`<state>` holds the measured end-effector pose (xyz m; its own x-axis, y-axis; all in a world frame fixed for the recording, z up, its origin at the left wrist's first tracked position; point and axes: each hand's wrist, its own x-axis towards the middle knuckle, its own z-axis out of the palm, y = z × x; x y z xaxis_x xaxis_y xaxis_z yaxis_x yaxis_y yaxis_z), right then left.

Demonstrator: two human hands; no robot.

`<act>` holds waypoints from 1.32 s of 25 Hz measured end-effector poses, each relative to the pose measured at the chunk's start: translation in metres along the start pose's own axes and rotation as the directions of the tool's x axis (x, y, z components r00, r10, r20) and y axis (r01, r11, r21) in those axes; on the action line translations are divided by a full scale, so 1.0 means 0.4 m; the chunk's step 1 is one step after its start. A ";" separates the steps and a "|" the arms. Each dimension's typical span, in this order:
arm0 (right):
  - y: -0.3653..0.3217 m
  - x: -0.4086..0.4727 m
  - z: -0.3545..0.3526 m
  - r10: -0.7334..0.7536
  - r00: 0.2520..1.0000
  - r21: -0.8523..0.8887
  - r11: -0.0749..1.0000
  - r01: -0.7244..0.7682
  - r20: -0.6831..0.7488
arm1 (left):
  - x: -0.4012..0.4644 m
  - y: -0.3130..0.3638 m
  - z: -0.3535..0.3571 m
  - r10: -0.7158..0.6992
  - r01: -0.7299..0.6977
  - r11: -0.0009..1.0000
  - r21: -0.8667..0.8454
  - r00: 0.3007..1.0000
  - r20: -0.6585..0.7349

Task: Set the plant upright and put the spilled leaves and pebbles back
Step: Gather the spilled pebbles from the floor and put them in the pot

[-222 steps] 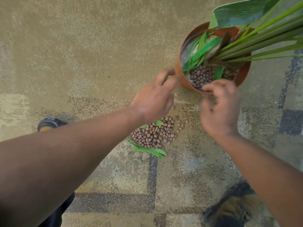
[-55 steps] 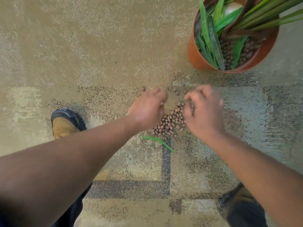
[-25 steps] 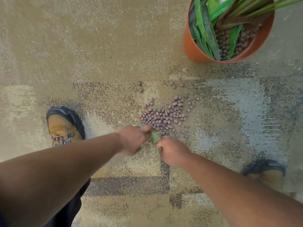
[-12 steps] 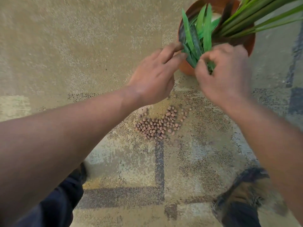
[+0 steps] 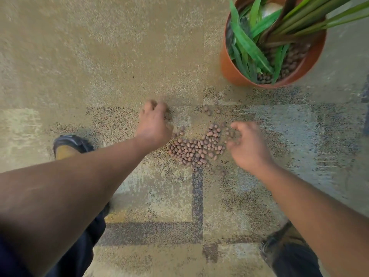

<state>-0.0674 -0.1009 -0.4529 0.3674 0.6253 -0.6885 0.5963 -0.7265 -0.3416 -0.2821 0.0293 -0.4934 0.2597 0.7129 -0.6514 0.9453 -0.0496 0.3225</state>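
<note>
The terracotta pot [image 5: 231, 70] stands upright on the carpet at the upper right. Its green plant [image 5: 311, 17] leans out to the right, and loose green leaves [image 5: 247, 45] and some pebbles lie inside it. A pile of brown pebbles [image 5: 195, 148] is spread on the carpet in the middle, with a few strays [image 5: 207, 111] above it. My left hand [image 5: 153, 124] is at the pile's left edge, bent fingertips down on the carpet. My right hand [image 5: 247, 146] hovers at the pile's right edge, fingers loosely curled over the outer pebbles. Neither hand visibly holds anything.
My left shoe [image 5: 69, 144] is planted on the patterned carpet left of the pile. My right shoe [image 5: 283, 248] shows at the bottom right. A dark line in the carpet pattern [image 5: 197, 196] runs down from the pile.
Both hands came down from the pot rim to the pebble pile. The leaf the right hand carried is no longer in it, and no loose leaf lies on the carpet.
</note>
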 end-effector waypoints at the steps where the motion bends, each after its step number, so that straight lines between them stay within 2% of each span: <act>1: 0.024 0.003 0.027 0.081 0.996 0.001 0.997 -0.081 0.033 | -0.009 -0.024 0.017 -0.004 0.002 0.999 0.036 0.999 0.042; 4: 0.054 0.028 0.073 0.182 0.982 0.062 0.981 -0.185 0.045 | -0.031 -0.058 0.059 0.031 -0.037 0.997 0.064 0.996 0.079; 6: 0.054 0.056 0.092 0.172 0.984 0.045 0.984 -0.175 0.051 | -0.039 -0.050 0.078 0.060 -0.060 0.998 0.001 0.991 0.116; 8: 0.037 0.081 0.105 0.146 0.987 0.024 0.989 -0.148 0.062 | -0.053 -0.026 0.098 0.097 -0.089 0.995 -0.045 0.971 0.219; 11: 0.005 0.090 0.132 0.087 0.988 -0.066 0.995 -0.079 0.130 | -0.085 0.007 0.132 0.146 -0.151 0.989 -0.007 0.944 0.297; 13: 0.001 0.077 0.153 0.048 0.989 -0.152 0.988 -0.027 0.139 | -0.098 0.013 0.148 0.154 -0.168 0.985 0.034 0.951 0.267; 16: 0.009 0.060 0.170 0.031 0.984 -0.177 0.984 0.000 0.174 | -0.095 0.002 0.145 0.204 -0.223 0.973 0.054 0.948 0.244; 19: 0.021 0.054 0.166 0.029 0.987 -0.138 0.990 -0.007 0.159 | -0.084 -0.010 0.133 0.276 -0.297 0.954 0.043 0.923 0.269; 22: 0.037 0.046 0.155 0.026 0.992 -0.044 0.999 -0.020 0.125 | -0.073 -0.017 0.117 0.279 -0.288 0.958 0.004 0.931 0.237; 25: 0.051 0.034 0.158 0.000 0.993 -0.062 0.998 0.008 0.117 | -0.071 -0.019 0.110 0.303 -0.312 0.950 0.004 0.924 0.233; 29: 0.046 0.023 0.179 -0.054 0.995 -0.183 0.981 0.069 0.082 | -0.074 -0.009 0.118 0.264 -0.269 0.963 0.004 0.950 0.169; 33: 0.025 0.016 0.195 -0.054 0.997 -0.187 0.980 0.064 0.061 | -0.082 0.000 0.123 0.204 -0.204 0.979 -0.015 0.969 0.137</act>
<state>-0.1149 -0.1263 -0.5106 0.2909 0.6450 -0.7066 0.7416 -0.6187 -0.2595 -0.2809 -0.0283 -0.5059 0.4716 0.5850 -0.6599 0.8693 -0.1831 0.4590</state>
